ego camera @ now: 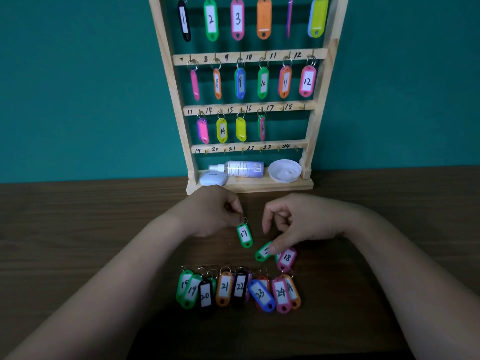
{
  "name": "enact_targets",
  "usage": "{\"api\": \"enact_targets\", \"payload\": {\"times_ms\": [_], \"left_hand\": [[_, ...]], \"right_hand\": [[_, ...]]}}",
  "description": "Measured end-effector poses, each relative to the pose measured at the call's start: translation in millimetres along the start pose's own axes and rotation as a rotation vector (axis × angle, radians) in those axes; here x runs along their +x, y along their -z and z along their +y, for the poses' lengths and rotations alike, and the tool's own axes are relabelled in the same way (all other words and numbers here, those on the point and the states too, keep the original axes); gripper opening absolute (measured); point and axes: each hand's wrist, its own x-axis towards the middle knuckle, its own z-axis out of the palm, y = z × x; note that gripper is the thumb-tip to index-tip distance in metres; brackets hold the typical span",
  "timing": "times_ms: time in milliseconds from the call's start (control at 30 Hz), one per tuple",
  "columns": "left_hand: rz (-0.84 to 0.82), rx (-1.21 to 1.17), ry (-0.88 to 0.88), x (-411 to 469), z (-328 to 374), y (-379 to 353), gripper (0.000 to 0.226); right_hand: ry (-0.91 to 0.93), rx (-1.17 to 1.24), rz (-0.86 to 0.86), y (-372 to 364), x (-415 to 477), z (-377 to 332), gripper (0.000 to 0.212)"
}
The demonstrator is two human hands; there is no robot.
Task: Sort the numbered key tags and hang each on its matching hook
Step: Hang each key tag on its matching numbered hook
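Note:
A wooden key rack (315, 103) stands against the teal wall, with tags hanging on the hooks numbered up to 16. Hooks 17 to 24 are bare. My left hand (207, 211) pinches the ring of a green tag marked 17 (244, 235), which dangles just above the table. My right hand (293, 224) presses its thumb on a second green tag (262, 252) lying flat; its number is covered. A pink tag marked 18 (287, 258) lies beside it. A row of tags numbered 19 to 24 (239, 289) lies nearer to me.
On the rack's bottom shelf lie a white spray bottle (239, 168), a pale oval case (213, 178) and a white round lid (285, 170). The dark wooden table (91, 229) stretches to both sides of my arms.

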Motion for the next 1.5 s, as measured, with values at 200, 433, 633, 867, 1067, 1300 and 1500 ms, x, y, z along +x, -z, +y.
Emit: {"api": "enact_targets", "payload": {"times_ms": [200,433,633,867,1067,1300,1500], "left_hand": [[-0.006,0.018,-0.002,0,-2,-1,0.011],[0.012,0.004,-0.014,0,0,-1,0.01],[0.004,-0.003,-0.005,0,1,-2,0.009],[-0.009,-0.023,-0.005,-3,3,1,0.008],[0.022,-0.066,-0.013,-5,4,4,0.007],[0.143,-0.144,-0.094,-10,8,9,0.007],[0.26,-0.182,-0.156,-13,14,12,0.008]], "right_hand": [[-0.004,-0.055,-0.034,-2,1,-2,0.031],[0.003,-0.072,0.056,-4,4,2,0.02],[-0.052,-0.088,0.135,-3,7,7,0.024],[-0.047,-0.102,0.19,-3,10,11,0.017],[0.012,-0.036,0.234,-4,11,12,0.007],[0.075,0.042,0.465,2,8,11,0.007],[0.115,0.043,0.817,29,8,-4,0.006]]}}
